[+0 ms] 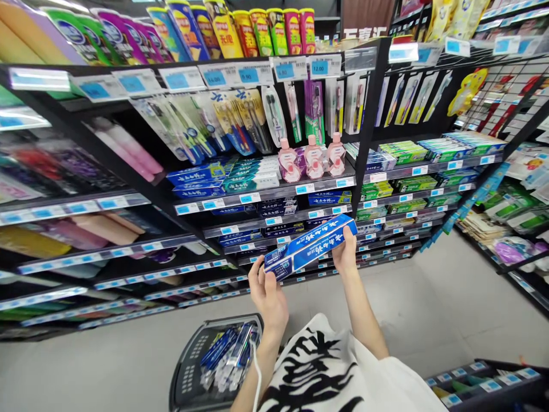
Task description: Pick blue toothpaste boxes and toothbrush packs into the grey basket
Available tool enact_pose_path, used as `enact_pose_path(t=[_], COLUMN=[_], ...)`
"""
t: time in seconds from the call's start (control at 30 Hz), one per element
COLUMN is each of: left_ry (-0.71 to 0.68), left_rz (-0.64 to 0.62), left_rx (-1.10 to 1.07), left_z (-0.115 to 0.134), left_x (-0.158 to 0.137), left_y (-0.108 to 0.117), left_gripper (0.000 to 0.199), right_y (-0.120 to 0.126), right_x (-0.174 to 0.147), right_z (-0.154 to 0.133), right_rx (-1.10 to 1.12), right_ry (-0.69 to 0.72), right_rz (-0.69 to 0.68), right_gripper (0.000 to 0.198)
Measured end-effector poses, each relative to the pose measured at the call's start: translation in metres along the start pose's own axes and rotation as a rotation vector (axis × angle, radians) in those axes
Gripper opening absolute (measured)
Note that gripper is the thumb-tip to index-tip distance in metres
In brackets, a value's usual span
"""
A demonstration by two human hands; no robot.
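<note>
A blue toothpaste box (315,243) with white lettering is held up in front of the shelves, tilted with its right end higher. My left hand (268,294) grips its lower left end, thumb on the near side. At the upper right end, my right hand (345,252) is closed round the box, its fingers partly hidden. Below and left of my hands, a dark shopping basket (189,363) holds several blue boxes and plastic-wrapped packs (229,357). A white cord (258,372) hangs across my left forearm.
The shelf (266,193) ahead carries toothpaste boxes (251,174), pink bottles (314,160) and hanging toothbrushes (244,123). Crisp cans (259,31) line the top. Another rack (521,200) stands right, across the grey floor (450,286). A low display (484,383) sits at the bottom right.
</note>
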State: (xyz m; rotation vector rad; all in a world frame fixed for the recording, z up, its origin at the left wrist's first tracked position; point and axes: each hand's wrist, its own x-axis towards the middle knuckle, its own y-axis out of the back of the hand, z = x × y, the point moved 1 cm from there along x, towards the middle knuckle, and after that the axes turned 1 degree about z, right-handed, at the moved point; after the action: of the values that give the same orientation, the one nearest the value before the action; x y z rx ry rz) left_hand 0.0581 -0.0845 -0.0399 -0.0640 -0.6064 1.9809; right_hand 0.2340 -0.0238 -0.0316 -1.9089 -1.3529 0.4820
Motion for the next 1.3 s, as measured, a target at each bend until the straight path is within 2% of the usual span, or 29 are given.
enact_pose_path(t=[0.17,0.33,0.6,1.0,1.3], left_ry=[-0.024,-0.032,-0.059,-0.067,-0.052], left_rz=[0.016,0.011,-0.057,-0.07,-0.066], left_rx=[-0.043,-0.089,-0.094,0.002,-0.007], left_z=[0.0011,0.0012,0.0046,0.0015,0.0018], left_x=[-0.0015,-0.0015,-0.0044,-0.0013,-0.0013], left_y=[-0.0007,-0.0021,-0.0072,-0.0054,-0.0068], left_gripper=[0.047,0.037,0.039,0.042,0.043], right_y=[-0.0037,-0.0046,-0.0029,0.0013,0.0015], right_x=[-0.0005,-0.0024,0.0007,0.0033,0.0029], right_z=[-0.0004,-0.0052,-0.0048,-0.0043,-0.0059], right_rx=[0.035,0.011,0.016,0.013,0.009], right_ry=[-0.074,0.013,0.024,0.037,0.03], right_rz=[-0.024,-0.051,-0.038,-0.045,-0.027], right_gripper=[0.054,0.07,0.069,0.064,0.065])
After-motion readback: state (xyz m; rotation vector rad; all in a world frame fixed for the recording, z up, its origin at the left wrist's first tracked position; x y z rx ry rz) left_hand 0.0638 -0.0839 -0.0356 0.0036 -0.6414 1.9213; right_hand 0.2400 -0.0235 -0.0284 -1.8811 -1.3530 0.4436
